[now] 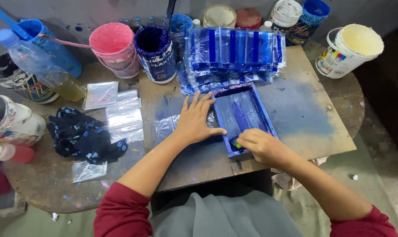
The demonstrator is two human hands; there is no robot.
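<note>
A small blue-stained printing screen frame (264,115) lies flat on a wooden board (295,145) in front of me. My left hand (196,119) rests open and flat on the frame's left edge, over a clear plastic bag (166,126) that lies under the frame. My right hand (259,145) is closed on a small squeegee (237,144) with a greenish tip at the frame's near end. A stack of clear bags printed with blue stripes (234,55) is piled just beyond the frame.
Paint tubs crowd the back: a pink one (113,44), a dark blue one (156,50), a cream bucket (351,48). A plastic bottle (43,66) lies at left. Blank clear bags (122,114) and a dark stained rag (82,136) sit left of the board.
</note>
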